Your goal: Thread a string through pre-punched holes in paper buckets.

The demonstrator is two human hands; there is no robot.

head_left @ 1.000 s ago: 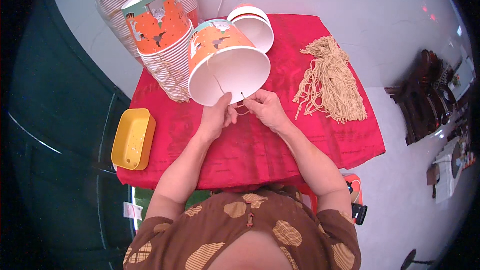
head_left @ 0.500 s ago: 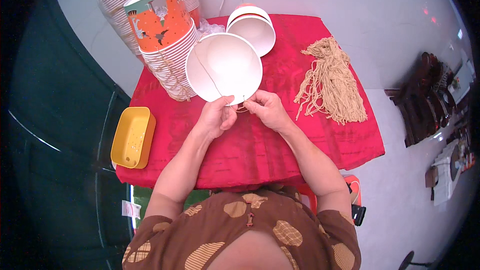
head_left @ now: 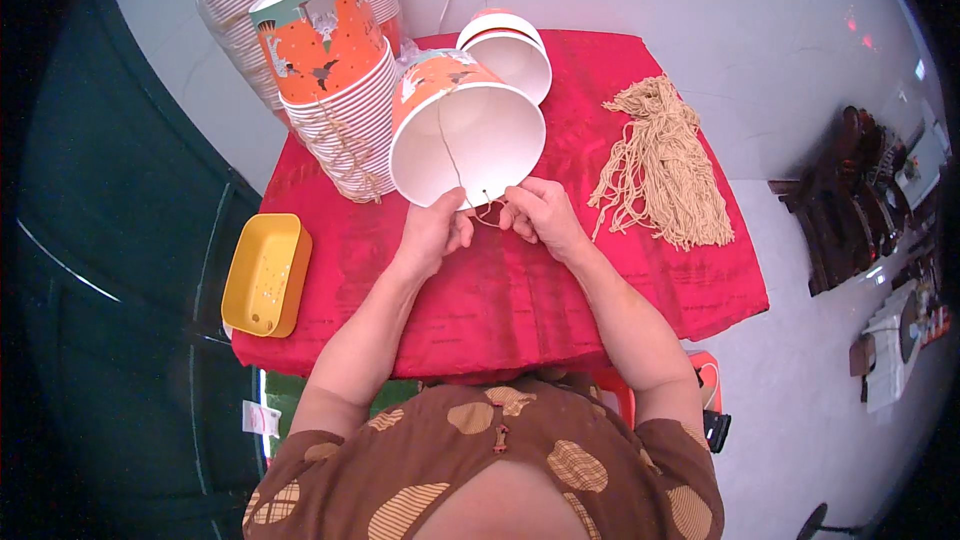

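A paper bucket [head_left: 495,152], white inside and printed orange and green outside, lies tilted with its mouth toward me. A thin tan string [head_left: 449,150] runs across the mouth from the far rim to the near rim, where a small dark hole shows. My left hand [head_left: 434,234] is closed at the near rim, its thumb on the edge beside the string. Just right of the hole, my right hand [head_left: 543,214] pinches the looped string end below the rim. The right fingertips are partly hidden.
A bundle of tan strings [head_left: 668,165] lies on the red tablecloth [head_left: 500,310] at right. Behind the bucket sit other paper buckets [head_left: 520,65]. A tall stack of buckets [head_left: 340,105] rises at back left, with plastic-wrapped stacks [head_left: 235,10] beyond. A yellow bin [head_left: 268,275] stands at left.
The bucket has tipped and shifted right, so its printed outside now shows above the rim. My right hand has moved slightly right, and the string loop between my hands is wider.
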